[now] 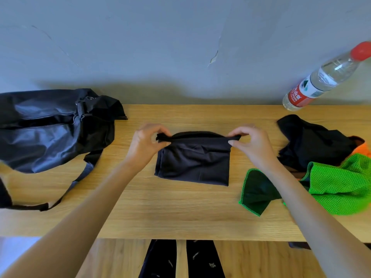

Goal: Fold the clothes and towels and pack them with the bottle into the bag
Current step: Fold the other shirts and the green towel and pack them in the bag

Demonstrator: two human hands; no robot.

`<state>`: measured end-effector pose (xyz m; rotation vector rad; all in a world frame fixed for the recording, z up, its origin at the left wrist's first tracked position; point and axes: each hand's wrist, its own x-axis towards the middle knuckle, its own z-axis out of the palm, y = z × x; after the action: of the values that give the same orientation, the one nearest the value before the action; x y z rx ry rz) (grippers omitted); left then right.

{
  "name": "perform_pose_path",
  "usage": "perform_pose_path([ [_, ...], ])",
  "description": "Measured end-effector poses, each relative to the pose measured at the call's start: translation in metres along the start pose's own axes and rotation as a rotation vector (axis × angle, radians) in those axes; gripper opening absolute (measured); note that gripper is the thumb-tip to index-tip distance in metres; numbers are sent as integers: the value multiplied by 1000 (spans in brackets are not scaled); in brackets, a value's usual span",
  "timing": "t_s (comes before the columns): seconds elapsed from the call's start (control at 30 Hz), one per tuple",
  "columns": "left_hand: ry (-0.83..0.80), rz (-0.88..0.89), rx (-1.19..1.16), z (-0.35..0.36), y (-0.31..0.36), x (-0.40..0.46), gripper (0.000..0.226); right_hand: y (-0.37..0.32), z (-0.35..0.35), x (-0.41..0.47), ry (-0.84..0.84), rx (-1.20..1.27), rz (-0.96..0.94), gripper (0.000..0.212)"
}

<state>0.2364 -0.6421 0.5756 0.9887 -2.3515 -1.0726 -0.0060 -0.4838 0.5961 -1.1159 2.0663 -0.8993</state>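
1. Garment (193, 161), dark and folded, lies mid-table (160, 213); its far edge is lifted.
2. Left hand (146, 143) and right hand (253, 145) each pinch a far corner, fingers curled.
3. Bag (50, 127) is cut off left; bottle (325, 77) stands far right.

A light wooden table (180, 213) with fine horizontal grain is stretching across the whole width of the scene. Its far edge is sitting against a plain blue-grey wall (140, 41), which is filling the upper half. The wall is showing hairline cracks and a small patch of chipped paint (213, 58) right of centre. Soft shadows are falling along the wall's base. Below the table's near edge, a wooden plank floor (261, 261) in a similar warm tone is showing
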Motion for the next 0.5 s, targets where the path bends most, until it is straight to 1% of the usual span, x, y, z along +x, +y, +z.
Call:
perform_pose_path([
  [0.17,-56,25,20,3,-4,-39,25,11,11,-41,-22,-24,-23,19],
  [0.23,-76,28,31,5,-8,-50,29,15,18,-54,-25,-49,-70,18],
  [0.33,-110,-1,54,9,-18,-59,42,24,29,-66,-33,-116,-150,20],
  [0.5,-147,-18,128,14,-26,-69,45,41,44,-76,-52,-246,-206,24],
])
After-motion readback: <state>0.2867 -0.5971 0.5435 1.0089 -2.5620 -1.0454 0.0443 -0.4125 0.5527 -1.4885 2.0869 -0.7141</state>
